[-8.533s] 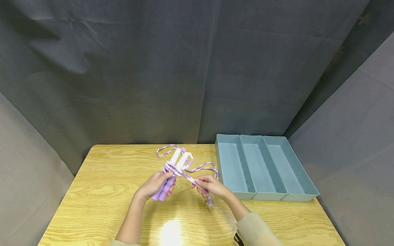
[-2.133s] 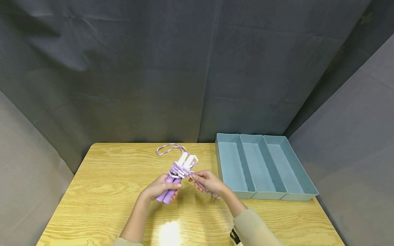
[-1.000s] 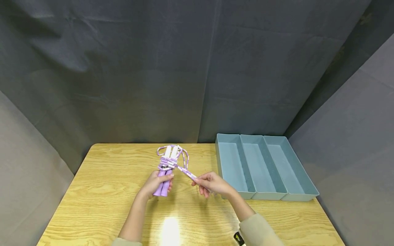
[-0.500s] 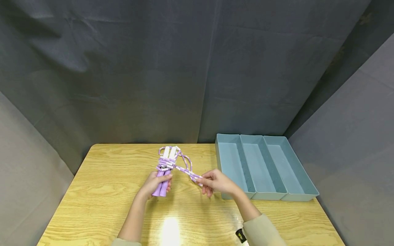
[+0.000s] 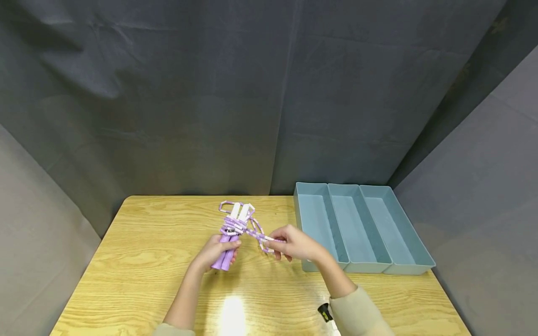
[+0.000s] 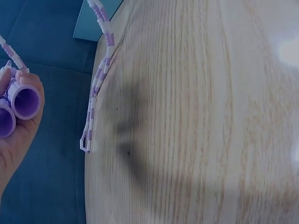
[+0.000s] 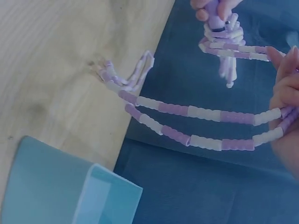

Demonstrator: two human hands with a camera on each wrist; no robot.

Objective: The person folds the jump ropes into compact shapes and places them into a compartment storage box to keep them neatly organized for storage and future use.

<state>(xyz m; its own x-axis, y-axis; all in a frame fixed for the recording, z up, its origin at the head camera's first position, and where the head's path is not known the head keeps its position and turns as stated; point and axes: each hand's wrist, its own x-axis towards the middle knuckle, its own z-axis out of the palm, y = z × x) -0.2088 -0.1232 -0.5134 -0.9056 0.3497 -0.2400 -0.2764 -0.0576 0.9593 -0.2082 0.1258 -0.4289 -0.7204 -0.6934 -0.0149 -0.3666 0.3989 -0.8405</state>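
Note:
A jump rope with purple and white handles (image 5: 226, 255) is gripped by my left hand (image 5: 213, 253), the two handles side by side above the table. Several turns of its beaded purple-and-white cord (image 5: 234, 226) wrap the handles' middle. From there a doubled length runs to my right hand (image 5: 296, 243), which pinches it to the right of the handles. In the right wrist view two strands of cord (image 7: 201, 114) sag from the right fingers, and their far end touches the table. In the left wrist view the open handle ends (image 6: 27, 101) face the camera.
A blue-grey bin with three long compartments (image 5: 370, 268) stands at the right of the wooden table (image 5: 138, 261), close beyond the right hand. Dark curtains (image 5: 201, 102) hang behind the table. A small black-and-yellow item (image 5: 324, 311) is beside the right sleeve.
More cord now lies wound round the handles than several seconds ago, and the loose loop at the right is shorter. Recently the right hand has risen slightly, and the handles have shifted a little.

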